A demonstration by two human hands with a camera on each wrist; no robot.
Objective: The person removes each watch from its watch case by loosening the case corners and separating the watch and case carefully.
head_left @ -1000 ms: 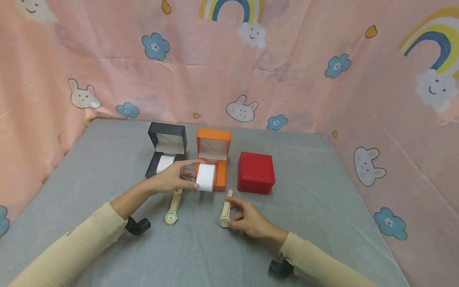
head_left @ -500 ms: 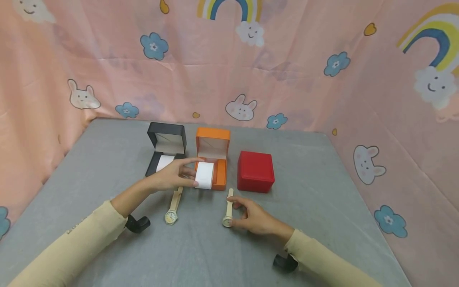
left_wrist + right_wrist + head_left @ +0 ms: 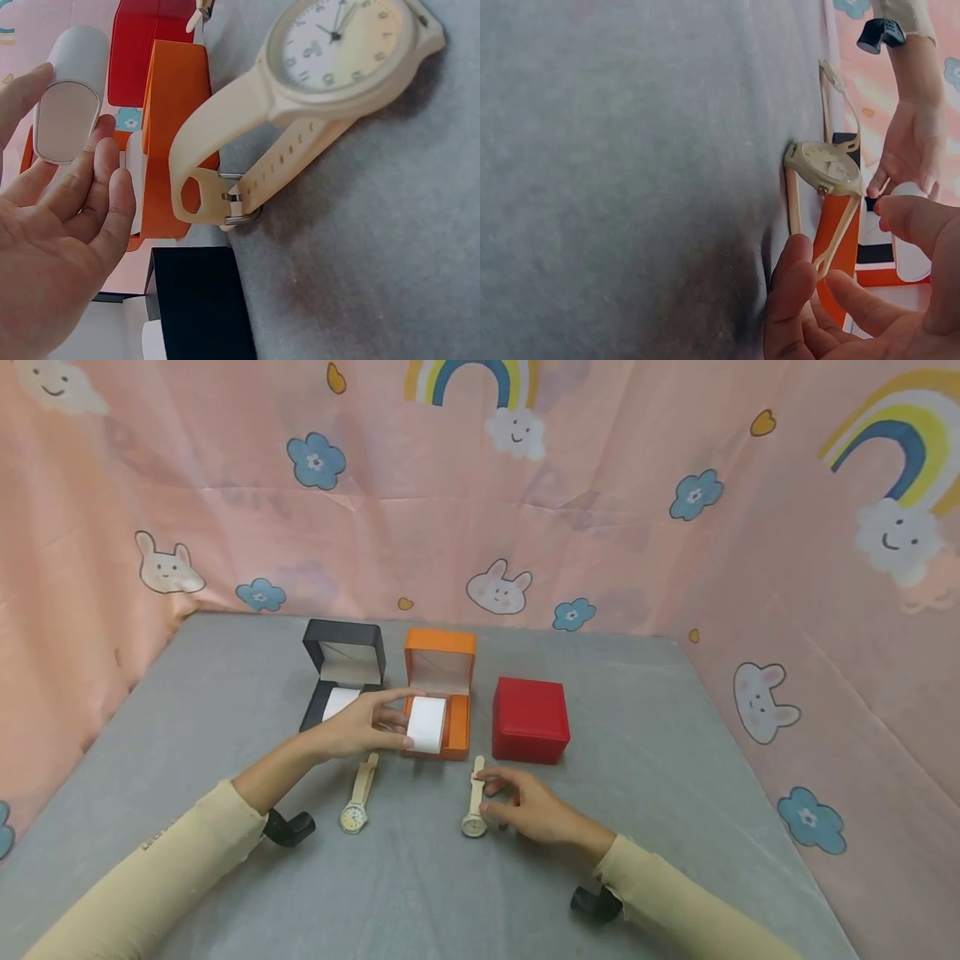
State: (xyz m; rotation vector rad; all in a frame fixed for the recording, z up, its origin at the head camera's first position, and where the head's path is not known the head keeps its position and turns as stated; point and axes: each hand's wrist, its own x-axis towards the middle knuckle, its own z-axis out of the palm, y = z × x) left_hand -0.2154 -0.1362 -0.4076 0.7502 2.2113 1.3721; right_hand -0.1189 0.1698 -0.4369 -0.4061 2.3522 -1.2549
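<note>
My left hand (image 3: 352, 728) grips a white watch cushion (image 3: 426, 724) by thumb and fingers, in front of the open orange watch box (image 3: 459, 727). In the left wrist view the cushion (image 3: 79, 56) shows a pale oval end. Beside the right-hand cream watch (image 3: 474, 825), my right hand (image 3: 536, 808) has loosely bent fingers, their tips right at the strap; its thumb stands off the case. That watch (image 3: 826, 166) rests on the table with its strap looped. Another cream watch (image 3: 354, 817) lies left, below the left hand, and looms large in the left wrist view.
An open black watch box (image 3: 345, 631) with a white cushion (image 3: 341, 702) stands left of the orange one, partly hidden by the left hand. To the right is a closed red box (image 3: 531, 720). Grey cloth (image 3: 637, 735) covers the table; a printed pink curtain (image 3: 420, 510) hangs behind.
My right hand has shifted the right watch slightly rightward, then its thumb has come off the watch case. The left hand stays in place, the cushion turning slightly and rising a little.
</note>
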